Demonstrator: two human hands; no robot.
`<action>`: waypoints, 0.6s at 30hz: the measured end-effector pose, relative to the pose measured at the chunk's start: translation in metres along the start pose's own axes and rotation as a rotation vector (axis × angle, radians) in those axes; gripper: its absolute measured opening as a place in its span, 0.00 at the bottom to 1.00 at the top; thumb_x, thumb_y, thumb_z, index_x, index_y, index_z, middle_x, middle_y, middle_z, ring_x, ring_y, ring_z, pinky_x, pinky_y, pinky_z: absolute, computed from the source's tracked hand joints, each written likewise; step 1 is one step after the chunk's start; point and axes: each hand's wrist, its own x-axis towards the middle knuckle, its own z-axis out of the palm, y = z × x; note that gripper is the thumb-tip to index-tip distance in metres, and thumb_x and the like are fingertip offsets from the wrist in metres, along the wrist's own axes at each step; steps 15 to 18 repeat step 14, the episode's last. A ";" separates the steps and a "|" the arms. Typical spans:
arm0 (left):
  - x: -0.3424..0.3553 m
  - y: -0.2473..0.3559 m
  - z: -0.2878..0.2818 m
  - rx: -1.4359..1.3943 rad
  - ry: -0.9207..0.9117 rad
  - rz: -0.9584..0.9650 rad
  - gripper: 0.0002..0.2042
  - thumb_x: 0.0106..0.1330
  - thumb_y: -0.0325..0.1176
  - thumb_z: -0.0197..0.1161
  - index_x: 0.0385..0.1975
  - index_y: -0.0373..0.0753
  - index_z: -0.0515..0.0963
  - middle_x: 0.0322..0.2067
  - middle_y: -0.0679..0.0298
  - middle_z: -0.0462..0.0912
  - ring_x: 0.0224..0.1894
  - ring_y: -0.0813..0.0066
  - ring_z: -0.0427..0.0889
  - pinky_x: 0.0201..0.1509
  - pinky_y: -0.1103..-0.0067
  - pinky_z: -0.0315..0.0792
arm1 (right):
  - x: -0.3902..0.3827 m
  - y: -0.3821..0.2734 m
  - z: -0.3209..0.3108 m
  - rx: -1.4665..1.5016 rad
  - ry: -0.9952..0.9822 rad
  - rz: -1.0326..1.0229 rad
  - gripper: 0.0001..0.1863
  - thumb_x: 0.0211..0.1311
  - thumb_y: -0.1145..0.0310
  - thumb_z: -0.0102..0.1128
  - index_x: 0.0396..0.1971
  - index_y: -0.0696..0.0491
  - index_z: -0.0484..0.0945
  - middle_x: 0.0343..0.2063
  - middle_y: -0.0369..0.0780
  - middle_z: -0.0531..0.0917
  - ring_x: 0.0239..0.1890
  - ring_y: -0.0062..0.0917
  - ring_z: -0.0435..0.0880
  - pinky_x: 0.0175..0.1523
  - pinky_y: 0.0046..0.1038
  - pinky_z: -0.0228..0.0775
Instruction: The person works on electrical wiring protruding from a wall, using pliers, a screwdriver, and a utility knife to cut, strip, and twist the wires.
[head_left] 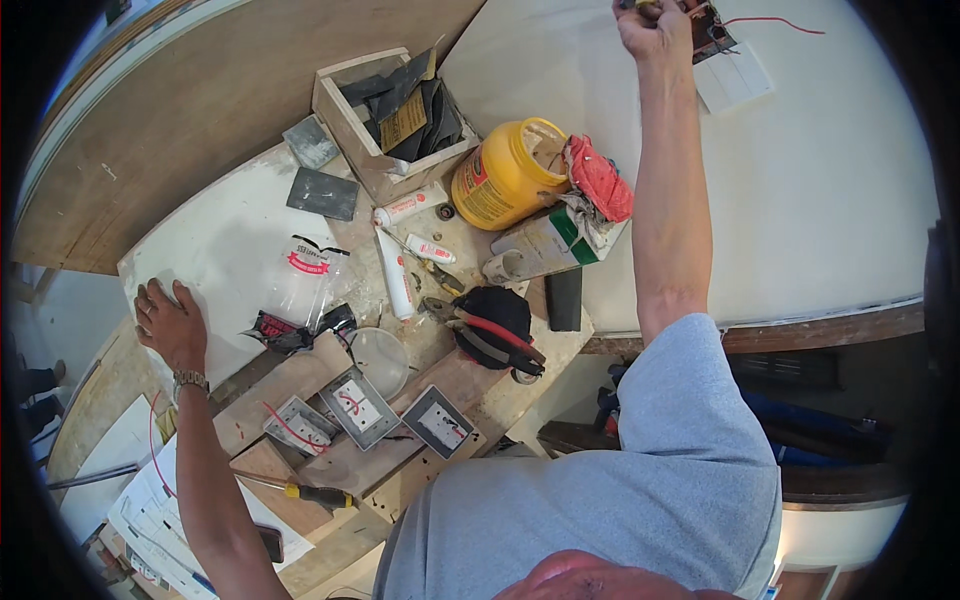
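Observation:
My left hand (170,325) lies flat on a white board (210,265) at the left, fingers spread, with nothing in it. My right arm reaches far up to the top edge. There my right hand (658,28) is closed around a tool with a yellow and black handle (645,6), partly cut off by the frame, so its kind is unclear. Right beside those fingers is an open electrical box (710,35) with a red wire (770,22) sticking out. A white cover plate (738,78) lies below the box on the pale surface.
A wooden box (345,105) of sandpaper sheets, a yellow tub (505,175), a white-green can (545,245) and several tubes crowd the bench. Pliers (495,335), grey electrical boxes (358,405), a screwdriver (325,495) and papers (150,530) lie nearer.

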 end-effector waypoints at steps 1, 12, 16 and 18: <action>-0.001 -0.001 0.001 -0.017 -0.022 -0.006 0.26 0.77 0.52 0.48 0.67 0.44 0.67 0.71 0.54 0.66 0.75 0.54 0.60 0.73 0.47 0.55 | -0.005 0.001 -0.011 -0.030 -0.012 0.019 0.06 0.77 0.73 0.52 0.46 0.50 0.77 0.26 0.37 0.76 0.27 0.26 0.73 0.41 0.38 0.77; 0.001 -0.011 0.018 0.002 0.049 0.052 0.27 0.79 0.54 0.46 0.69 0.43 0.66 0.72 0.52 0.65 0.75 0.51 0.62 0.72 0.46 0.55 | -0.214 0.020 -0.091 -0.555 -0.262 0.184 0.08 0.73 0.69 0.59 0.39 0.58 0.75 0.26 0.37 0.76 0.32 0.35 0.83 0.41 0.37 0.79; 0.002 -0.011 0.017 -0.008 -0.018 0.027 0.27 0.79 0.54 0.45 0.70 0.44 0.66 0.74 0.52 0.62 0.77 0.52 0.58 0.74 0.47 0.52 | -0.243 0.025 -0.093 -0.758 -0.230 0.219 0.17 0.69 0.64 0.65 0.50 0.60 0.77 0.26 0.39 0.76 0.34 0.37 0.86 0.41 0.38 0.81; 0.002 -0.011 0.017 -0.008 -0.018 0.027 0.27 0.79 0.54 0.45 0.70 0.44 0.66 0.74 0.52 0.62 0.77 0.52 0.58 0.74 0.47 0.52 | -0.243 0.025 -0.093 -0.758 -0.230 0.219 0.17 0.69 0.64 0.65 0.50 0.60 0.77 0.26 0.39 0.76 0.34 0.37 0.86 0.41 0.38 0.81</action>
